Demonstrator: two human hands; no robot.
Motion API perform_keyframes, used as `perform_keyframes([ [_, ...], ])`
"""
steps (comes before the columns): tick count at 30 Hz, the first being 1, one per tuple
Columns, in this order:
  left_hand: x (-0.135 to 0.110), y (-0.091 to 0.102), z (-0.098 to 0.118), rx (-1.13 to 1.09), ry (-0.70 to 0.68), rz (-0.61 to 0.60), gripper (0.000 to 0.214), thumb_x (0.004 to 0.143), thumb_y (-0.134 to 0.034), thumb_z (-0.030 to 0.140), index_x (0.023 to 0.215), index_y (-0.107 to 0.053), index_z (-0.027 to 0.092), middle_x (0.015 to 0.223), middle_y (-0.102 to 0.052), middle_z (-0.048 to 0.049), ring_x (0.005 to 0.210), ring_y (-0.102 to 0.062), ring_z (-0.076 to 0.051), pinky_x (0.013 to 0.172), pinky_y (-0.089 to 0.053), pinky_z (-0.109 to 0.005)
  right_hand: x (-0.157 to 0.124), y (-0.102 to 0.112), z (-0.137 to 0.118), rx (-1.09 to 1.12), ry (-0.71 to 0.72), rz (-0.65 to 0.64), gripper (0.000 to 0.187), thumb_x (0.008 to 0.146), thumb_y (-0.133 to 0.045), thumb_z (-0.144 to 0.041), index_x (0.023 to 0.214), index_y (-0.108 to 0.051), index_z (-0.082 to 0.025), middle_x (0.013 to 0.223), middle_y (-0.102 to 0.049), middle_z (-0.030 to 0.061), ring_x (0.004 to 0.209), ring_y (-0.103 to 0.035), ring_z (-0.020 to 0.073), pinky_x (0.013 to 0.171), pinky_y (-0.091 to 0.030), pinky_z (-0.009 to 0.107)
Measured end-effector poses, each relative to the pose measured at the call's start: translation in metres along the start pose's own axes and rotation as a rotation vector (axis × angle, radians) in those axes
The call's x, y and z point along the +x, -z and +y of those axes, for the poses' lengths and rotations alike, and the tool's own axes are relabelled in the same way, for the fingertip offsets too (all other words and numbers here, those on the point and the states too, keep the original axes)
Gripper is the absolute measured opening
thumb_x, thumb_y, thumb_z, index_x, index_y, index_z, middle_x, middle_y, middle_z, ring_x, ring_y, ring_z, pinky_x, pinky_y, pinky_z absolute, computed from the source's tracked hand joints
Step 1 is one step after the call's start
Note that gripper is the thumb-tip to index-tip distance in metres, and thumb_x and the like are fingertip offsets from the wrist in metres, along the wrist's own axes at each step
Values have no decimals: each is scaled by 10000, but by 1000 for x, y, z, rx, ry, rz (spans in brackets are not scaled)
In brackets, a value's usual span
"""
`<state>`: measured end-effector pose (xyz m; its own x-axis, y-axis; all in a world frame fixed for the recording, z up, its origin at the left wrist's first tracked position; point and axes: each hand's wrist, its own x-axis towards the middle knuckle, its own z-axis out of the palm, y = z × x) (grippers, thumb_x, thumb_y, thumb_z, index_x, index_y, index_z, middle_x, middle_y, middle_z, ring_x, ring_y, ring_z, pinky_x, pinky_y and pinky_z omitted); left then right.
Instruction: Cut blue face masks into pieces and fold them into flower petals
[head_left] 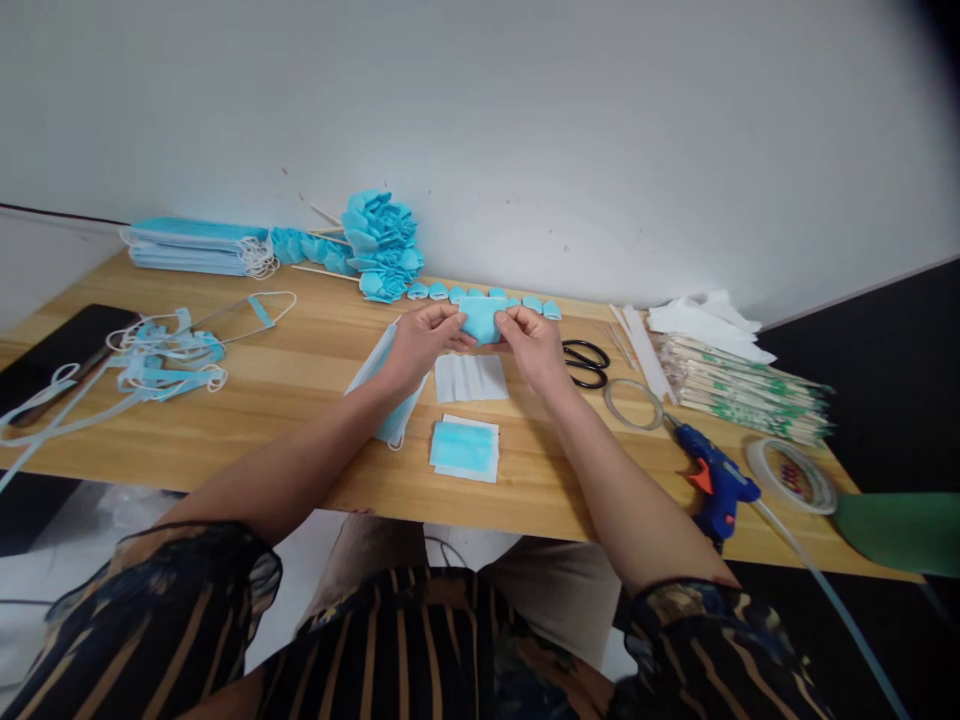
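A small piece of blue mask fabric [481, 317] is held up above the table between my two hands. My left hand [424, 345] pinches its left side, and my right hand [531, 343] grips the right side. Just below lies a white pleated piece [471, 378], flat on the wood. Nearer to me rests a small stack of cut blue and white pieces [464, 447]. A whole face mask [397, 420] lies partly under my left forearm. Behind the held fabric runs a row of small folded blue petals [532, 303], some of them hidden by my hands.
Blue fabric flowers [382, 245] and stacked masks [195, 247] stand along the wall. Cut mask straps [169, 360] lie left. To the right are black-handled scissors [587, 362], a tape roll [634, 404], a blue glue gun [712, 478], another tape roll [792, 476] and wrapped sticks [742, 390].
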<state>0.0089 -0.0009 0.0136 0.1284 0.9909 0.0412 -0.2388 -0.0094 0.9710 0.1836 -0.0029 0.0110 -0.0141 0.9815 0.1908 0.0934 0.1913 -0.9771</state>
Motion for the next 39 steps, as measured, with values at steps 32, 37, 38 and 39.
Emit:
perform_keyframes([
  [32,1,3,3,33,30,-31,188,872,-774,242,811,-621,151,694,-717,7,591,-715,-114,565,-563,-200,-2,-2,-6,-187,59,21,419,754,-701,-543,595,-491,-216,606,-392,-43,600,-416,112,644,-516,293],
  [37,0,2,0,-11,39,-50,192,894,-750,244,831,-590,158,729,-715,11,645,-733,-119,659,-609,-239,-2,1,-3,-334,137,47,454,818,-667,-537,582,-450,-216,587,-374,-42,598,-369,111,581,-369,263],
  [38,0,2,-1,-18,32,-52,180,893,-747,242,839,-598,155,747,-720,8,647,-732,-117,669,-611,-244,-2,1,-3,-331,131,46,465,820,-669,-554,586,-447,-218,591,-371,-40,603,-374,114,575,-362,261],
  [39,-1,1,-1,-22,23,-55,169,885,-751,242,851,-613,150,764,-726,4,650,-728,-114,679,-613,-247,-2,0,-3,-323,122,43,471,822,-669,-573,596,-456,-219,598,-374,-38,612,-385,118,572,-365,258],
])
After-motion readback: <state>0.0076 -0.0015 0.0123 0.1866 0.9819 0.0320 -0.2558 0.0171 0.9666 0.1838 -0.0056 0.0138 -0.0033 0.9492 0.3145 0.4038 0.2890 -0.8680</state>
